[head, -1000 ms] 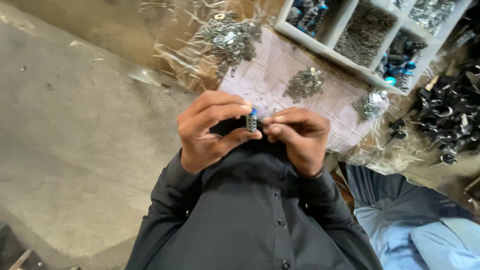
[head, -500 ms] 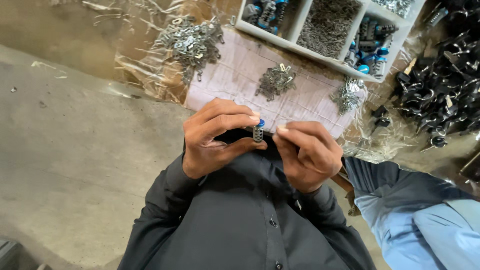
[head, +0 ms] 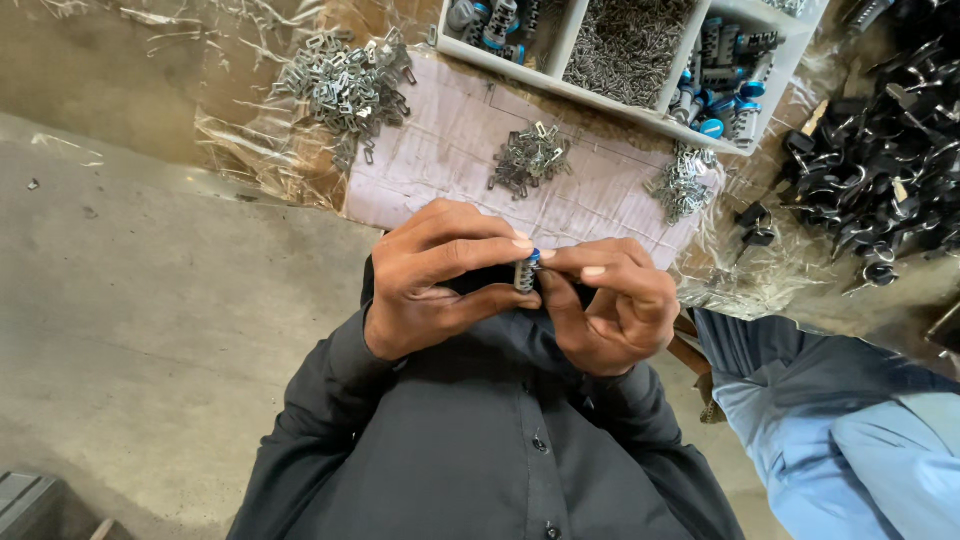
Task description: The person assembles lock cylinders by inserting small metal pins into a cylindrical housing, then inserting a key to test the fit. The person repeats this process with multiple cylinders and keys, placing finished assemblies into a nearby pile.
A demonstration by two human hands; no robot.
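Note:
My left hand (head: 435, 275) and my right hand (head: 610, 300) meet in front of my chest, both pinching one small ribbed metal part with a blue cap (head: 526, 270). The part stands upright between my fingertips, blue end up. Just beyond my hands lies a pale sheet of cardboard (head: 450, 150) with small heaps of metal clips (head: 528, 158) on it. My dark sleeves and shirt fill the lower middle of the view.
A white divided tray (head: 610, 98) at the top holds blue-capped parts (head: 720, 70) and small springs. A bigger clip pile (head: 345, 85) lies on crinkled plastic at upper left. Black clamp parts (head: 880, 170) are heaped at right. Another person's blue-clad leg (head: 860, 440) is at lower right. Concrete floor lies left.
The view has shifted so the tray and piles sit higher and further left. My hands stay together on the small part, with only slight finger movement.

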